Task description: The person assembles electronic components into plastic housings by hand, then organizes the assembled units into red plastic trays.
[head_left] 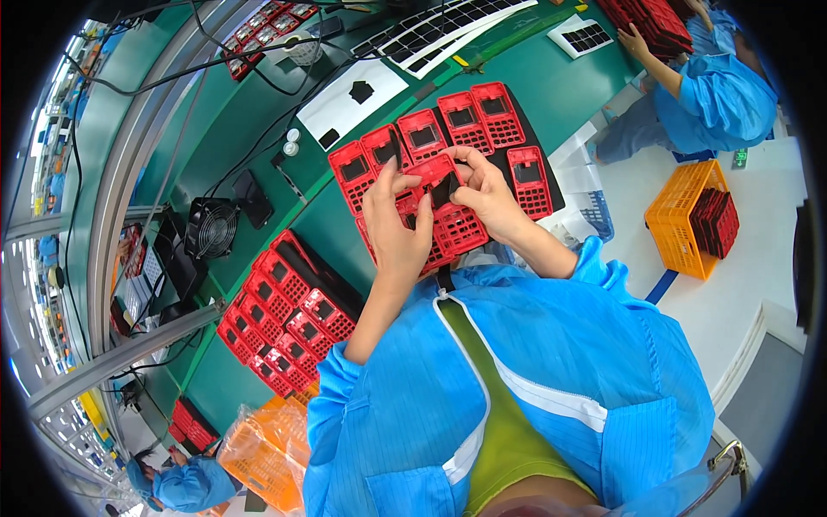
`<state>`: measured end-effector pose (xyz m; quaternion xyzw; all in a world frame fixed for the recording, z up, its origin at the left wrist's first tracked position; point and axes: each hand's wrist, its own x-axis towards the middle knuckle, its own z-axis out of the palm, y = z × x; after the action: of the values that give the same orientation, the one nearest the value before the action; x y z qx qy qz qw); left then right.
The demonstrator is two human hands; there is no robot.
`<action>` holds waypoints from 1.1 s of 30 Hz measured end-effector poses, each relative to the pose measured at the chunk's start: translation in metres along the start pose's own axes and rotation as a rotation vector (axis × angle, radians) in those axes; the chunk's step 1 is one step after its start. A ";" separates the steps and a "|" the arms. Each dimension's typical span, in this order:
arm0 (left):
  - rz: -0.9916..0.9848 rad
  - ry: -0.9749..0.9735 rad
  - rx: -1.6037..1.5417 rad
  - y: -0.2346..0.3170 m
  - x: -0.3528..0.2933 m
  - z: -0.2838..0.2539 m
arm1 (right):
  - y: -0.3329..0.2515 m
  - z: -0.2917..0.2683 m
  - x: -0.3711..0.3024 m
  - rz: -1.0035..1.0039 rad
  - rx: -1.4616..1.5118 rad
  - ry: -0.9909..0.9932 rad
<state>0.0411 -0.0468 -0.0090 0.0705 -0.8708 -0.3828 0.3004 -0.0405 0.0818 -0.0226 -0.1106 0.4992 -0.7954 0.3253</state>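
Both hands meet over a tray of red phone casings. Between them sits one red phone casing (438,165), tilted above the rest. My left hand (394,226) has its fingers curled and its thumb against the casing's left side. My right hand (489,196) is closed at the casing's right, index finger bent over the top edge. By its thumb is a small dark piece (444,190), pinched over the casing's window. Other red casings (422,135) with dark windows and keypad holes lie in rows on a black tray (544,138) beneath; my hands hide some of them.
Left on the green bench is another tray of red casings (289,310). Beyond it stand a black fan (212,227) and small white bottles (292,142). White sheets with black pieces (351,96) lie ahead. A co-worker (715,95) sits far right, near an orange crate (676,220).
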 end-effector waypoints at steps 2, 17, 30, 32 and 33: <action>0.000 0.009 -0.020 0.000 0.001 0.000 | -0.002 0.002 -0.001 -0.001 -0.055 -0.008; 0.049 0.025 0.023 0.004 0.001 0.003 | -0.001 0.004 -0.001 -0.026 -0.099 0.013; -0.541 0.056 -1.092 -0.012 0.006 -0.012 | -0.002 -0.007 -0.004 -0.011 -0.112 0.015; -0.565 0.088 -1.260 -0.012 0.007 -0.021 | -0.010 -0.006 -0.005 -0.016 -0.105 0.009; -0.543 0.134 -1.243 -0.012 0.008 -0.024 | -0.011 -0.006 -0.003 -0.018 -0.097 0.003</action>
<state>0.0468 -0.0726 -0.0012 0.1244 -0.4199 -0.8686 0.2318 -0.0451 0.0910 -0.0155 -0.1295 0.5366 -0.7734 0.3116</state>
